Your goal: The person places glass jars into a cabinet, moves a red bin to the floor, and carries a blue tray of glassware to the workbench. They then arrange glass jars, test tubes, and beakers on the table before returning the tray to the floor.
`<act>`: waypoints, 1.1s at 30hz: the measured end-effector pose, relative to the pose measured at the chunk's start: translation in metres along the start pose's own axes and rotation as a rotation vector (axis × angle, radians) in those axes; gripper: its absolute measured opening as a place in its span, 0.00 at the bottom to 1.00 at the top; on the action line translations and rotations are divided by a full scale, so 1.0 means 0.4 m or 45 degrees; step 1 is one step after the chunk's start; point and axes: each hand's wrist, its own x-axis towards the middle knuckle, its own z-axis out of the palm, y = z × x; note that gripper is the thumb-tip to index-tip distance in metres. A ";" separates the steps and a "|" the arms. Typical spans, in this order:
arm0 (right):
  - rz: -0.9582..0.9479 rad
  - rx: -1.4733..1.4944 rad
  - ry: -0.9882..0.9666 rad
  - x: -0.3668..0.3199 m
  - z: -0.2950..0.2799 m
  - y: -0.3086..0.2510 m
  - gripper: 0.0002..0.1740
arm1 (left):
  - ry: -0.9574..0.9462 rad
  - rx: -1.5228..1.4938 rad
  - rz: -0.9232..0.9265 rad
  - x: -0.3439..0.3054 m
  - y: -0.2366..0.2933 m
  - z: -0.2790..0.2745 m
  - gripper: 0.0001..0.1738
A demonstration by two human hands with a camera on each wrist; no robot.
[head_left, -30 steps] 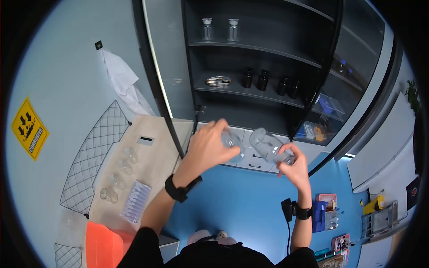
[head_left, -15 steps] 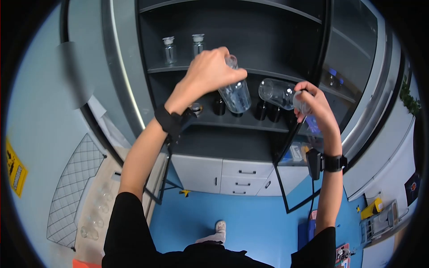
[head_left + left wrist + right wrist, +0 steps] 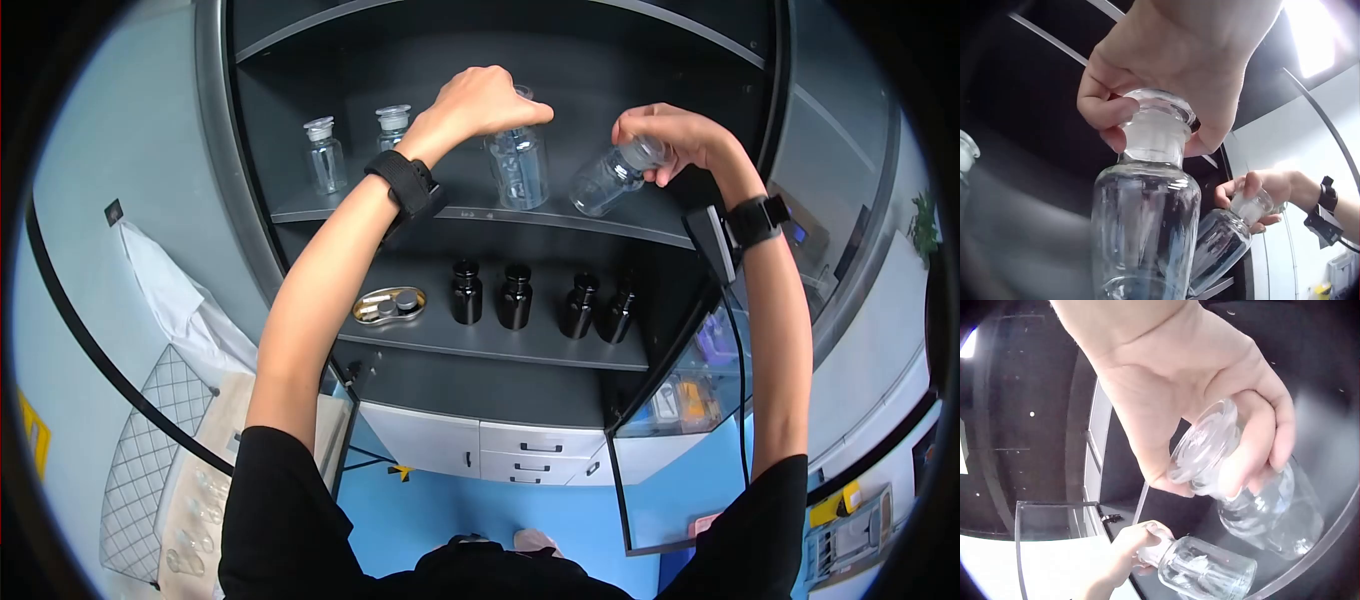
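My left hand (image 3: pixel 483 102) grips a clear glass bottle (image 3: pixel 517 172) by its stoppered neck, fingers curled around the wide stopper (image 3: pixel 1159 103). This bottle hangs nearly upright at the front of the upper cabinet shelf (image 3: pixel 450 200). In my right hand (image 3: pixel 685 138), a second clear bottle (image 3: pixel 602 186) is held by the neck and stopper (image 3: pixel 1207 447). It leans, with its base toward the left and down over the same shelf. Two more stoppered glass bottles (image 3: pixel 325 160) stand to the left on that shelf, one partly behind my left wrist.
Several dark bottles (image 3: pixel 516 300) and a metal tray (image 3: pixel 388 305) with small round items occupy the shelf below. An open glass door (image 3: pixel 690 390) hangs at the right. White drawers (image 3: pixel 530 450) form the cabinet's base; a bench (image 3: pixel 205 500) with glassware stands lower left.
Both hands have risen with their bottles, from in front of the drawers up to the upper shelf. The left bottle has come closer to upright. The head view has shifted too.
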 end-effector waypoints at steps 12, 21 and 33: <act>0.038 -0.140 -0.163 0.220 -0.056 0.032 0.23 | -0.187 0.066 -0.136 0.115 -0.059 0.090 0.29; 0.085 -0.112 -0.211 0.298 -0.049 0.069 0.25 | -0.210 0.027 -0.157 0.157 -0.081 0.141 0.28; 0.055 -0.168 -0.246 0.348 -0.051 0.092 0.28 | -0.006 -0.096 -0.080 0.175 -0.148 0.213 0.38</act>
